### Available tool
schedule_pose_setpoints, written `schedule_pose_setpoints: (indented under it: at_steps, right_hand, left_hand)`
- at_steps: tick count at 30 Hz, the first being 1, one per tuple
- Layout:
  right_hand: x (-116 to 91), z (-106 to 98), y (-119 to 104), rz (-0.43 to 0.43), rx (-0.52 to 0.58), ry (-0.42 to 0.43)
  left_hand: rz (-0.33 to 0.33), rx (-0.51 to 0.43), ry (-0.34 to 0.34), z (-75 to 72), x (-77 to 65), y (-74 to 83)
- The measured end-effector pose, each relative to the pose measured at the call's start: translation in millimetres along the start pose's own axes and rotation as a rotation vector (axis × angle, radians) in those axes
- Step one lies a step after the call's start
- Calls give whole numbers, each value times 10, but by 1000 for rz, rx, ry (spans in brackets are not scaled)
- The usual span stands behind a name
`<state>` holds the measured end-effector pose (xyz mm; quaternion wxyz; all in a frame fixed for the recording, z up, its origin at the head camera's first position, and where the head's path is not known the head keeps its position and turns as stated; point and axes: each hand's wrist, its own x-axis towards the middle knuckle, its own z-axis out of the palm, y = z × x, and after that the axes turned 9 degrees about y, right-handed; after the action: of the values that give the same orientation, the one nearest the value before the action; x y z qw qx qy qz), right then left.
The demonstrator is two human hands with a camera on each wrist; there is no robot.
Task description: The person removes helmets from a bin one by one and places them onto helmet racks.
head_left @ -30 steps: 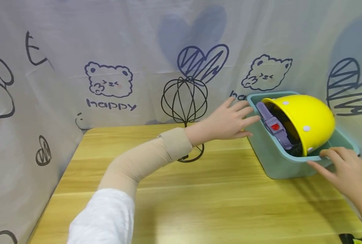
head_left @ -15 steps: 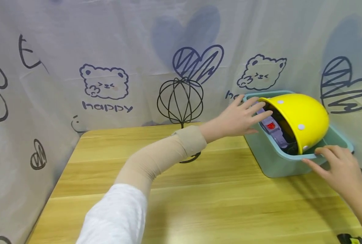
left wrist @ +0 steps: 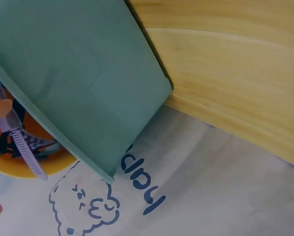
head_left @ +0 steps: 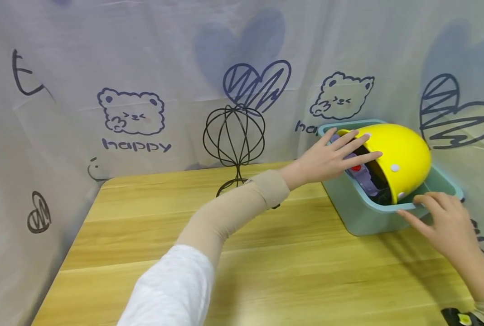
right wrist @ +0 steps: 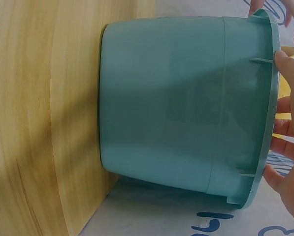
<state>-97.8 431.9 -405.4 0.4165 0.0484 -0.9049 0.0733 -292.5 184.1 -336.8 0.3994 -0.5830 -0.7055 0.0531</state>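
Observation:
A yellow hard hat (head_left: 407, 151) with white dots lies tilted on its side in a teal plastic bin (head_left: 360, 217). Its open underside, with a purple headband (head_left: 363, 179) and a red button, faces left. Over the hat's left brim my left hand (head_left: 333, 155) reaches with fingers spread, the fingertips overlapping the yellow shell. In the left wrist view, the headband (left wrist: 26, 147) shows past the bin's wall, near a fingertip. My right hand (head_left: 450, 222) grips the bin's near rim, thumb outside and fingers over the edge, as the right wrist view of the rim (right wrist: 270, 108) shows.
A black wire stand (head_left: 234, 138) with a round cage top stands at the table's back, its base partly hidden behind my left forearm. The wooden table (head_left: 287, 262) meets a hanging printed cloth (head_left: 176, 54) at the back and sides. The bin sits at the right.
My left hand has moved right, from beside the bin's left rim to over the hard hat's brim. My right hand keeps its grip on the rim. The head view has shifted slightly.

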Motion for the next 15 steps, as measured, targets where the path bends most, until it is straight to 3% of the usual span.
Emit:
schedule_pose_setpoints:
  at_steps: [9, 15]
  right_hand:
    - [-31, -42, -55, -6, 17, 20]
    - [-76, -82, -65, -8, 10, 32]
  left_hand:
    - [22, -27, 73, 134, 29, 68]
    - [72, -24, 62, 155, 60, 95]
